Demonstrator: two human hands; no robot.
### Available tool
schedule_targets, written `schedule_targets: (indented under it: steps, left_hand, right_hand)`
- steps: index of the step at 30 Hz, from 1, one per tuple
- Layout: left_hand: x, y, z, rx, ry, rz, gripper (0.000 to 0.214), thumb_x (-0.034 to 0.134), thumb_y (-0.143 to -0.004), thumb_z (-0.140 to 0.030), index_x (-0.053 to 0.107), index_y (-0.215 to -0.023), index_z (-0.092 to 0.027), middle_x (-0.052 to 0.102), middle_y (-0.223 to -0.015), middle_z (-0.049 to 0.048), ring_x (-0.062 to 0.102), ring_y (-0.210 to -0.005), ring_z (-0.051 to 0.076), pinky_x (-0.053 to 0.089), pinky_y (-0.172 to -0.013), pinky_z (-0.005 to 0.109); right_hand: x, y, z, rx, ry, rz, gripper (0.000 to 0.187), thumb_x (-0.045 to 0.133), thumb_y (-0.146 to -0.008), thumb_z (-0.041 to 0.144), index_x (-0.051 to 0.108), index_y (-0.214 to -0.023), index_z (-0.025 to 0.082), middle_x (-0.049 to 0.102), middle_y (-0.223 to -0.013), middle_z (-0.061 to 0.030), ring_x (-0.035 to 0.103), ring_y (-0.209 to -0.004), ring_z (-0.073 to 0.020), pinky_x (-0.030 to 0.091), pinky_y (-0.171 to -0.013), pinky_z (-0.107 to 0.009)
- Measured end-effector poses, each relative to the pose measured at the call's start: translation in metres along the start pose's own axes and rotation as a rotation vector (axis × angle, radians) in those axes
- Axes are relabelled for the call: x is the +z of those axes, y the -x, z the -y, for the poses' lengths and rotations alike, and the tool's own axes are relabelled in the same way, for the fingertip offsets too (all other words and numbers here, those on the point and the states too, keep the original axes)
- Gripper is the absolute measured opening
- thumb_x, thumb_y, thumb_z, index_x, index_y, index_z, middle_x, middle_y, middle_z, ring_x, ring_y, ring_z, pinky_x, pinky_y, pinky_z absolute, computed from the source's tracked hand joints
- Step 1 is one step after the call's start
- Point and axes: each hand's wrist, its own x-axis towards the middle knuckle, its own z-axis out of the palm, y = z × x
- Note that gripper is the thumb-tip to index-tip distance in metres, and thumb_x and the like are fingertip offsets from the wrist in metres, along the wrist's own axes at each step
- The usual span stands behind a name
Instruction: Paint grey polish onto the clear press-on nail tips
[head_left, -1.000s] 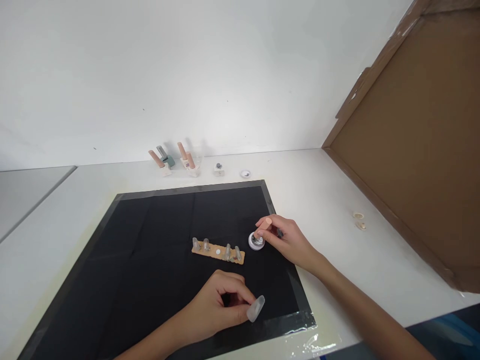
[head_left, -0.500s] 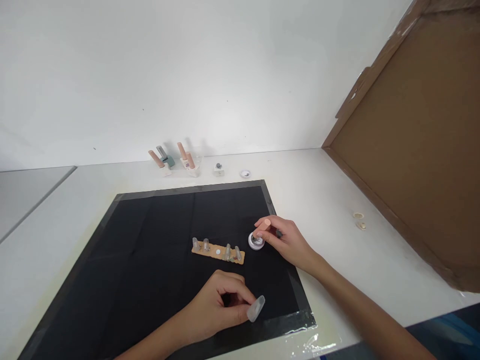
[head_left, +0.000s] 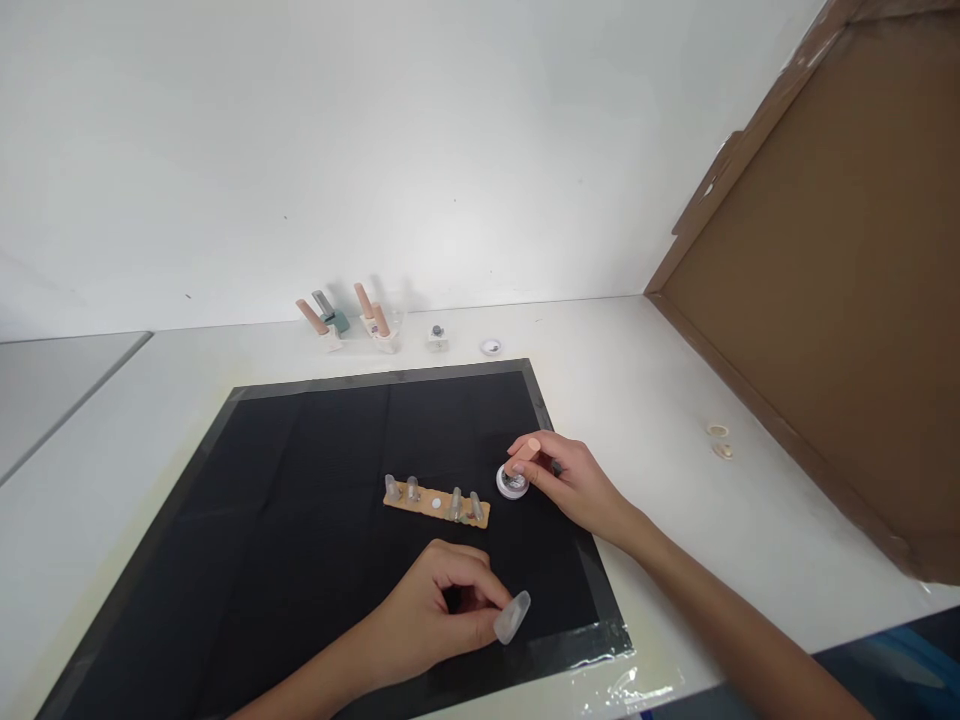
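- Here, the left hand point(head_left: 442, 610) rests on the black mat point(head_left: 300, 520), low in the view and close to the person.
- Its fingers are curled in and pinch a clear nail tip point(head_left: 512, 617) between the thumb and the first finger.
- The clear nail tip sticks out past the fingers on the right side of the hand. Its long side runs up and to the right, and its round end points that way, away from the hand.
- The right hand point(head_left: 574, 480) sits farther back, near the right edge of the black mat.
- Its fingers are bent and hold a peach stick point(head_left: 527, 452), which leans down and to the left.
- The low end of the peach stick is at a small round pot point(head_left: 512, 482). I cannot tell if it touches what is inside.
- The small round pot stands on the black mat, just left of the right hand.
- A tan strip point(head_left: 436, 502) with little clear nail tips standing on it lies between the two hands, its long side running left to right.
- Small bottles point(head_left: 352, 320) stand far back by the wall.
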Motion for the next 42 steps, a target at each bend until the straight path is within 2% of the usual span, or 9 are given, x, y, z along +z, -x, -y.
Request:
schedule_targets:
  steps: [7,14,22,28,37,42]
  left_hand:
    - [0.0001,0.0003,0.0006,0.003,0.001,0.002,0.018,0.067,-0.073,-0.029,0.076,-0.070,-0.013,0.052,-0.056,0.0001,0.041,-0.051,0.008,0.030,-0.048,0.021]
    - [0.0000,-0.0002,0.0010,-0.002,0.011,0.005,0.019,0.067,-0.073,-0.029,0.076,-0.070,-0.013,0.052,-0.056,0.0001,0.042,-0.051,0.008,0.030,-0.048,0.021]
    - [0.0000,0.0001,0.0024,0.017,-0.005,0.006,0.020,0.067,-0.074,-0.031,0.076,-0.070,-0.013,0.052,-0.056,0.0002,0.041,-0.051,0.008,0.031,-0.048,0.021]
    - [0.0000,0.0001,0.0028,0.017,-0.006,0.005,0.022,0.067,-0.073,-0.033,0.076,-0.069,-0.013,0.052,-0.055,0.0003,0.041,-0.050,0.008,0.030,-0.047,0.021]
    - [-0.0008,-0.0004,0.0036,0.001,0.008,-0.004,0.027,0.067,-0.073,-0.038,0.075,-0.068,-0.012,0.050,-0.055,-0.0001,0.040,-0.050,0.008,0.029,-0.047,0.022]
    - [-0.0002,-0.0001,0.0032,0.003,0.022,-0.009,0.030,0.066,-0.073,-0.040,0.074,-0.067,-0.012,0.049,-0.055,-0.0006,0.038,-0.049,0.007,0.028,-0.046,0.022]
  right_hand:
    - [0.0002,0.0001,0.0005,0.007,-0.009,-0.002,0.016,0.052,-0.089,0.029,0.060,-0.079,0.020,0.064,-0.088,-0.0038,0.055,-0.067,-0.0146,0.042,-0.059,-0.026]
    - [-0.0019,0.0001,0.0044,-0.009,-0.077,-0.027,0.022,0.048,-0.091,0.031,0.059,-0.076,0.020,0.062,-0.083,-0.0040,0.058,-0.086,-0.0194,0.045,-0.067,-0.029]
    - [-0.0023,0.0003,0.0054,-0.031,-0.078,-0.051,0.022,0.047,-0.092,0.031,0.059,-0.078,0.020,0.059,-0.088,-0.0045,0.057,-0.083,-0.0180,0.045,-0.072,-0.030]
    - [-0.0039,0.0012,0.0059,-0.050,-0.074,-0.124,0.024,0.048,-0.091,0.033,0.061,-0.075,0.021,0.059,-0.088,-0.0044,0.056,-0.082,-0.0180,0.044,-0.070,-0.029]
    - [-0.0080,0.0018,0.0069,0.001,-0.138,-0.161,0.024,0.047,-0.092,0.033,0.059,-0.075,0.021,0.065,-0.088,-0.0037,0.057,-0.093,-0.0196,0.044,-0.076,-0.031]
    - [-0.0082,0.0013,0.0078,0.034,-0.137,-0.154,0.024,0.047,-0.092,0.032,0.058,-0.074,0.021,0.065,-0.089,-0.0040,0.057,-0.094,-0.0200,0.044,-0.074,-0.031]
